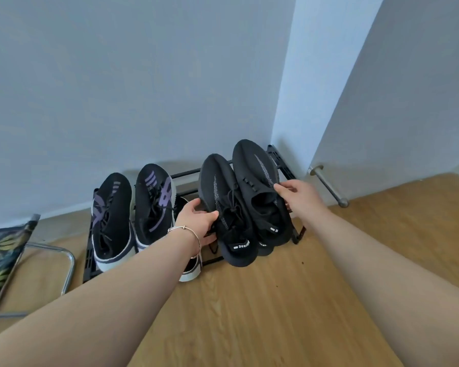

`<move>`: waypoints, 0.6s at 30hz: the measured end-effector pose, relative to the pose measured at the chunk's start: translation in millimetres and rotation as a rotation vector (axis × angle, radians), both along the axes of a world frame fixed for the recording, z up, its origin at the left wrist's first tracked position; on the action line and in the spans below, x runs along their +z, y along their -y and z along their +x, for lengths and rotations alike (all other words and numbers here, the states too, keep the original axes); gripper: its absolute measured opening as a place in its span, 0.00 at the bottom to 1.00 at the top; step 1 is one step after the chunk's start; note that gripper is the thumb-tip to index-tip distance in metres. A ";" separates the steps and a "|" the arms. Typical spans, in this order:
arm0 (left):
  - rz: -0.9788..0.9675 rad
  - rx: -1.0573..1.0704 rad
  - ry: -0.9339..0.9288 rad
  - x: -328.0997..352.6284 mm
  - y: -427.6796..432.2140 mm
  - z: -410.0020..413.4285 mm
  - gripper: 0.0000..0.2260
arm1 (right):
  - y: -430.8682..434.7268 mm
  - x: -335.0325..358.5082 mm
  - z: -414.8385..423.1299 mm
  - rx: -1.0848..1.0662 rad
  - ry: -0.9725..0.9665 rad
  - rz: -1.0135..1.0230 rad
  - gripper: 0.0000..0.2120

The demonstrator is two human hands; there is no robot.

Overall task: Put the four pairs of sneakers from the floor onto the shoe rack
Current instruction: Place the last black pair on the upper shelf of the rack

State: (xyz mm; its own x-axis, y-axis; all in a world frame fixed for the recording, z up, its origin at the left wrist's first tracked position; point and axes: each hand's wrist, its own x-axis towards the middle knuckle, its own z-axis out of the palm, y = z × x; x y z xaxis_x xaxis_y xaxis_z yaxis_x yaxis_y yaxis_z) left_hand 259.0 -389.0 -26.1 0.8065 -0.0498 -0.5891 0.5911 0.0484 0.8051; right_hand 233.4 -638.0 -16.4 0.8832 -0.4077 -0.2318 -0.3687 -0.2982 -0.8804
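Note:
A low black shoe rack (282, 165) stands against the wall. On its top left sits a pair of black sneakers with purple stripes and white soles (133, 215). Over the right half is a pair of all-black knit sneakers. My left hand (200, 221) grips the left black sneaker (223, 202) at its side. My right hand (298, 196) holds the right black sneaker (257, 176) by its collar edge. Another sneaker with a white sole (190, 271) shows on the lower tier, mostly hidden by my left forearm.
A metal-framed chair with a leaf-print seat (3, 260) stands left of the rack. A metal door stopper (329, 185) sticks out of the wall corner at the right. Wooden floor (249, 313) lies in front.

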 end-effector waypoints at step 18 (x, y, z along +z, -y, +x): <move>0.100 0.146 -0.020 -16.5 15.7 53.1 0.31 | 17.8 -32.1 73.7 0.110 -0.090 0.167 0.12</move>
State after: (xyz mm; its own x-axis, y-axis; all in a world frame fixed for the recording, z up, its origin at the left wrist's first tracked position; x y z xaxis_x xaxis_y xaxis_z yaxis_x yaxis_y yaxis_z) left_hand 312.1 -404.7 -42.6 0.7887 0.1266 -0.6016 0.6000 0.0547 0.7981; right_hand 307.1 -655.8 -48.4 0.8930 -0.2590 -0.3680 -0.4214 -0.1941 -0.8859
